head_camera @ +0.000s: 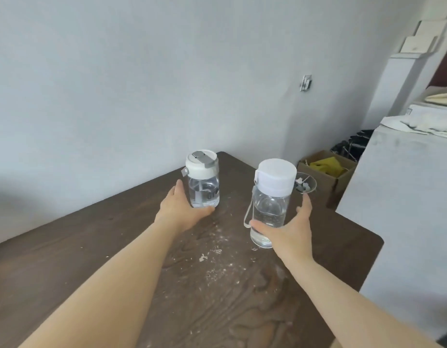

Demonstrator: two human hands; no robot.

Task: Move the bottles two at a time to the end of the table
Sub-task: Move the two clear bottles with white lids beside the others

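Two clear plastic bottles with white lids are out over the far part of the dark wooden table (96, 247). The short bottle (204, 180), with a grey flip tab on its lid, is upright near the far corner, and my left hand (183, 210) wraps around its lower left side. The taller bottle (271, 200) has a plain white cap and a thin carry strap hanging on its left. My right hand (289, 228) grips its lower body. Whether the tall bottle's base touches the table I cannot tell.
A small glass dish (306, 184) with grey bits sits just behind the tall bottle near the table's right edge. White crumbs and dust speckle the tabletop (217, 257). An open cardboard box (328, 169) stands on the floor beyond. A white cabinet (403, 209) crowds the right side.
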